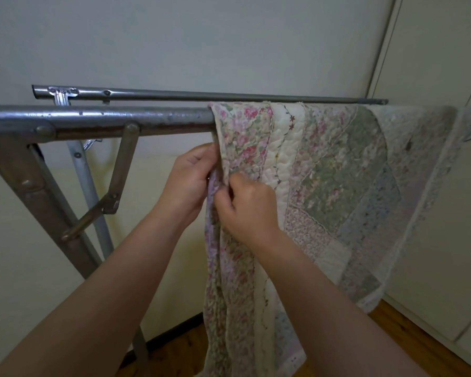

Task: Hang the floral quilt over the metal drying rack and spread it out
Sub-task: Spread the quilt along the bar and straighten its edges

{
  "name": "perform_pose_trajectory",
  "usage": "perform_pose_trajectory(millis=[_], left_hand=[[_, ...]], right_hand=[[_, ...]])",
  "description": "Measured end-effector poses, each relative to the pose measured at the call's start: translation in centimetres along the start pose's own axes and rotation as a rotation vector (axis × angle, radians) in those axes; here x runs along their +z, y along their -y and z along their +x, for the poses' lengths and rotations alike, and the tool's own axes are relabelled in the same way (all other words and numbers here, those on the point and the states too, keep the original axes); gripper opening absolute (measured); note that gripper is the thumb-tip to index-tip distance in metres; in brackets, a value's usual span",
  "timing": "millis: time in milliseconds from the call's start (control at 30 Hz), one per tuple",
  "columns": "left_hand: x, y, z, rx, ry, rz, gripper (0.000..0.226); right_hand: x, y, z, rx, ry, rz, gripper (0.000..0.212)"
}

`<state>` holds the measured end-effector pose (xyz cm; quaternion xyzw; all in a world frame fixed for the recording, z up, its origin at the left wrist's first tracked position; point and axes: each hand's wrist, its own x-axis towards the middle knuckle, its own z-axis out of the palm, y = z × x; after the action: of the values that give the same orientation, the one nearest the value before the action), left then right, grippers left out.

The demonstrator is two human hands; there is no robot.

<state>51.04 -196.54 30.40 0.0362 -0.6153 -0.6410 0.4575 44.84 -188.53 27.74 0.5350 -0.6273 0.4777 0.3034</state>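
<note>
The floral quilt [343, 170], a patchwork of pink, green and pale blue flower prints, hangs over the near bar of the metal drying rack [98, 118] and covers the bar's right part. Its left edge hangs bunched in folds down toward the floor. My left hand [186, 183] grips that left edge from the outer side, just below the bar. My right hand [245, 205] pinches the same edge from the front, close beside the left hand. The bar's left part is bare.
A second, thinner rack bar [201, 97] runs behind the near one. The rack's leg and folding brace [114, 186] stand at the left. A pale wall is behind, white closet doors [430, 63] at the right, wooden floor [408, 338] below.
</note>
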Motion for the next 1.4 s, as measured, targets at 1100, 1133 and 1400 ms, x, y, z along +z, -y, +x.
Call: perform_pose_trajectory(millis=[1100,1133,1400], left_hand=[[8.2,0.7,-0.5,0.773,-0.563,1.839,0.046],[8.9,0.6,0.0,0.721,-0.502,1.905,0.047],[14.1,0.5,3.7,0.460,-0.345,1.983,0.051]], right_hand=[[-7.6,-16.5,8.1,-0.182,0.084,-0.237,0.081],[-7.7,-16.8,8.4,-0.210,0.090,-0.237,0.081],[-10.1,-21.9,9.7,-0.284,0.139,-0.233,0.075]])
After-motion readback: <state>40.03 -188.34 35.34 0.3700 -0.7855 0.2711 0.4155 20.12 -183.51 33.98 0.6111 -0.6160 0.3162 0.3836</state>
